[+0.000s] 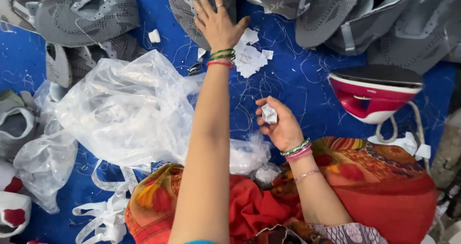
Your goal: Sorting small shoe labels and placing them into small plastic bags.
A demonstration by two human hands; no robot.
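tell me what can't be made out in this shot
Head view:
- Grey shoe upper: partly under the left hand.
- Small white piece in the right hand: too small to identify.
- Iron: soleplate side hidden.
- Clear plastic bag: contents unclear.

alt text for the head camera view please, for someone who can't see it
Seen from above, the left hand reaches out onto a grey knit shoe upper on a blue surface, while the right hand holds a small white piece. Clear plastic bags lie left, a red and white iron right.
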